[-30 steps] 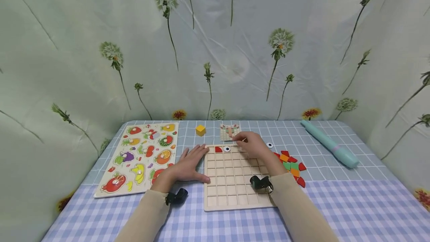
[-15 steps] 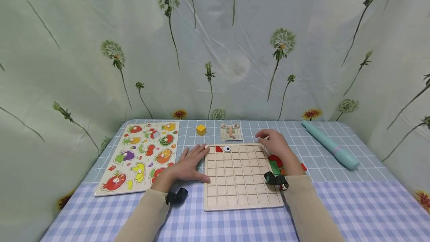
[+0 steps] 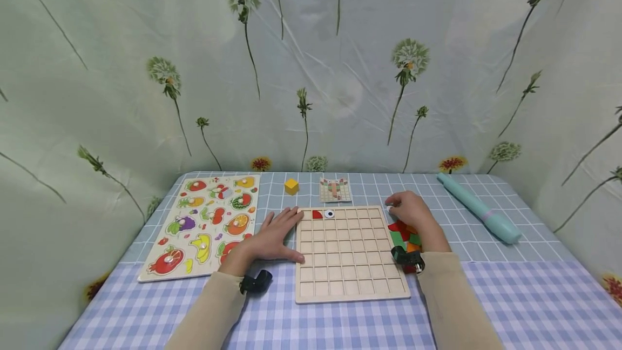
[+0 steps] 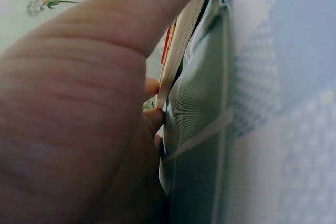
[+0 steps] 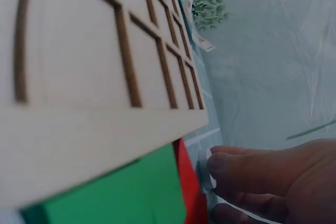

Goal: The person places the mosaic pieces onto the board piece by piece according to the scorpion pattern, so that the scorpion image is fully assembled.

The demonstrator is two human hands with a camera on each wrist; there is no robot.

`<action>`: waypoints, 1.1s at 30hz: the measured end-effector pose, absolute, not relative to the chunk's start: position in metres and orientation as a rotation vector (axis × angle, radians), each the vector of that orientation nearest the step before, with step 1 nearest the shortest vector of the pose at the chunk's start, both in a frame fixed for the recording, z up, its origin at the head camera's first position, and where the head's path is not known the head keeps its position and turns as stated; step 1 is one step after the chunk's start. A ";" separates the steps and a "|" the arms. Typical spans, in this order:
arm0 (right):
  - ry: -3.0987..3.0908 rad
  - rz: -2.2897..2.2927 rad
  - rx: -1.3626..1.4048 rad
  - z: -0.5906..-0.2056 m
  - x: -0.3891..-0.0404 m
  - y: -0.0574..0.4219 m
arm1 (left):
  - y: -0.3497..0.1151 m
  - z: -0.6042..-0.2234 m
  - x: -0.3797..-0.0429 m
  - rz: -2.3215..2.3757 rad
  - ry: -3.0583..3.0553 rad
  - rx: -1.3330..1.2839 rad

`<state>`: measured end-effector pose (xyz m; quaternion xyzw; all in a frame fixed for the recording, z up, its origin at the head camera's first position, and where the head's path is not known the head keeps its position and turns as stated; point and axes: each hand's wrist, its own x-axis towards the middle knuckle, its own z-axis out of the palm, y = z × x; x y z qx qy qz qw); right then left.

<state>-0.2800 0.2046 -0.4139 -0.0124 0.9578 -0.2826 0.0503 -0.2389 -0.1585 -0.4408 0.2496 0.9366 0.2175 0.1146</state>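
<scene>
Your wide-spread left hand (image 3: 274, 241) presumably steadied the grid board (image 3: 352, 255) at nine o'clock; your right hand (image 3: 413, 212) touched the one-o'clock eye tile (image 5: 205, 173), pinch unclear.

A play space, unclear whether home or studio — a flowered curtain (image 3: 350, 96) surrounds a checked cloth (image 3: 141, 317), where a fruit puzzle (image 3: 198, 227) and grid board (image 3: 352, 254) lie.

A left hand (image 4: 73, 114) fills nine o'clock, fingers (image 4: 154, 117) against a wooden board (image 4: 184, 38) angling toward one; blue-patterned cloth (image 4: 294, 82) spreads at three, a printed dandelion (image 4: 43, 2) at ten.
</scene>
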 end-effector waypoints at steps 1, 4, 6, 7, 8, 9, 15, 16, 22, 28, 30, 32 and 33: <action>2.919 -0.848 -0.037 -0.415 -0.280 0.205 | -0.158 -0.440 -0.239 0.638 2.745 0.733; 2.929 -0.825 -0.023 -0.417 -0.282 0.206 | -0.158 -0.439 -0.238 0.644 2.741 0.732; 2.940 -0.814 -0.016 -0.417 -0.283 0.206 | -0.158 -0.438 -0.239 0.649 2.742 0.729; 2.945 -0.809 -0.012 -0.417 -0.284 0.206 | -0.158 -0.438 -0.238 0.649 2.742 0.727; 2.951 -0.804 -0.012 -0.417 -0.284 0.206 | -0.158 -0.438 -0.238 0.650 2.741 0.725; 2.957 -0.799 -0.013 -0.417 -0.284 0.206 | -0.158 -0.437 -0.238 0.650 2.741 0.723; 2.975 -0.816 0.024 -0.418 -0.281 0.205 | -0.158 -0.439 -0.238 0.646 2.739 0.724; 2.969 -0.827 0.039 -0.418 -0.281 0.205 | -0.158 -0.439 -0.238 0.645 2.740 0.725; 2.953 -0.870 0.079 -0.420 -0.280 0.202 | -0.159 -0.441 -0.237 0.652 2.744 0.725; 2.980 -0.941 0.045 -0.421 -0.282 0.201 | -0.158 -0.441 -0.238 0.642 2.744 0.731; 2.983 -0.973 0.030 -0.420 -0.282 0.200 | -0.158 -0.441 -0.238 0.644 2.742 0.732; 2.985 -1.003 0.009 -0.419 -0.282 0.198 | -0.158 -0.440 -0.238 0.651 2.739 0.731; 2.984 -1.021 -0.002 -0.418 -0.282 0.197 | -0.159 -0.440 -0.238 0.655 2.738 0.730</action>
